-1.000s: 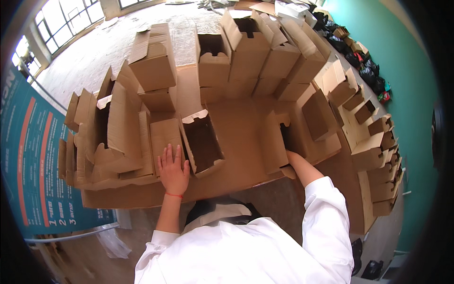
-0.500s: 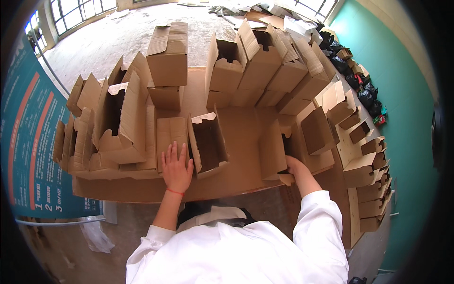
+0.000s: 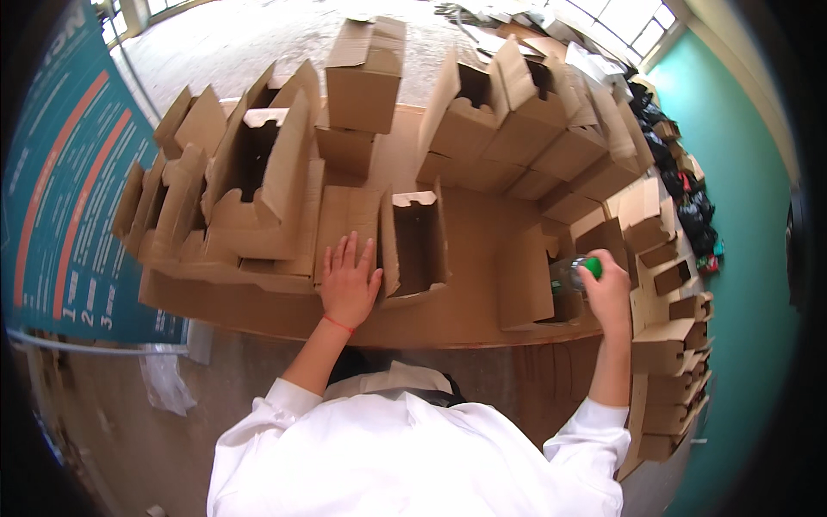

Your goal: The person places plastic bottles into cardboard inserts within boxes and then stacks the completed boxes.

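A person is at a brown table, with an open middle box on it. Just left of the middle box is a flat box, and the person's left hand lies on it. That hand is empty, palm down, with its fingers spread out. A red string goes around its wrist. The right hand is to the right of the middle box, well apart from it. Its fingers curl around the green cap of a clear bottle. The bottle is tipped, with its other end at the mouth of a side box, right of the middle box. How far in it goes is hard to tell. Past the middle box, tall boxes stand side by side. More big boxes crowd to its left. Far to its right are a row of small boxes, then black bags by a green wall. A blue sign is far to its left.
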`<state>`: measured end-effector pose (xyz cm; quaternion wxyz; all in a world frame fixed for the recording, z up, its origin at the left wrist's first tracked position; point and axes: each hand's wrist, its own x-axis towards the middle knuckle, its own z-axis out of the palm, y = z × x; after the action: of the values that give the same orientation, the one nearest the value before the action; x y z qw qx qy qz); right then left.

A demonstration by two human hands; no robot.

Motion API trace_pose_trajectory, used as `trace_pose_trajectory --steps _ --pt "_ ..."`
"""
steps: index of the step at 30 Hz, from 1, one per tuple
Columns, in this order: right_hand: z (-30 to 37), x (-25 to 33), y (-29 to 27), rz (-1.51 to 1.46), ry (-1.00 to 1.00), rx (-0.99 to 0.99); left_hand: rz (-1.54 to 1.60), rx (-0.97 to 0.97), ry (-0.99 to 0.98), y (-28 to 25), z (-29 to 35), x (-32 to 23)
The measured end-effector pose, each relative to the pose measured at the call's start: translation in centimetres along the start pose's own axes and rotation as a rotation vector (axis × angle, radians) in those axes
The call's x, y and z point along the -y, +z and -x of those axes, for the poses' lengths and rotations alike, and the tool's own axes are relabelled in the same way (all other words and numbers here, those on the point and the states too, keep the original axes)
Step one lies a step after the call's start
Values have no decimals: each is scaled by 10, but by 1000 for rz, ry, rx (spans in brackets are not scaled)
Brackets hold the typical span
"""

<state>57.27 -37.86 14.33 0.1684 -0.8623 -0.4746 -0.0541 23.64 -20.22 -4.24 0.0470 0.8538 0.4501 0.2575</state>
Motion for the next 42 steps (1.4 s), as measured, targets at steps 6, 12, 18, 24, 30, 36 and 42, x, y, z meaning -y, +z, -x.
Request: trace_pose_trajectory --steps 6,12,18,24,30,36,42 --pt "23 61 -45 -495 -102 -147 202 50 -74 -6 -3 -5" --pt "14 139 3 -555 -422 -89 165 154 -96 -13 -7 -11" --pt "-4 178 99 -262 -763 26 193 157 -79 -9 -5 -8" --pt "-12 168 173 249 -1098 89 206 114 -78 -4 -4 -9" --pt "7 181 165 228 -1021 407 210 85 -89 -1 -1 -8" --pt "6 170 192 324 -903 574 198 128 -77 -8 -3 -12" --pt "2 182 182 235 -763 472 185 136 -67 -6 -3 -6"
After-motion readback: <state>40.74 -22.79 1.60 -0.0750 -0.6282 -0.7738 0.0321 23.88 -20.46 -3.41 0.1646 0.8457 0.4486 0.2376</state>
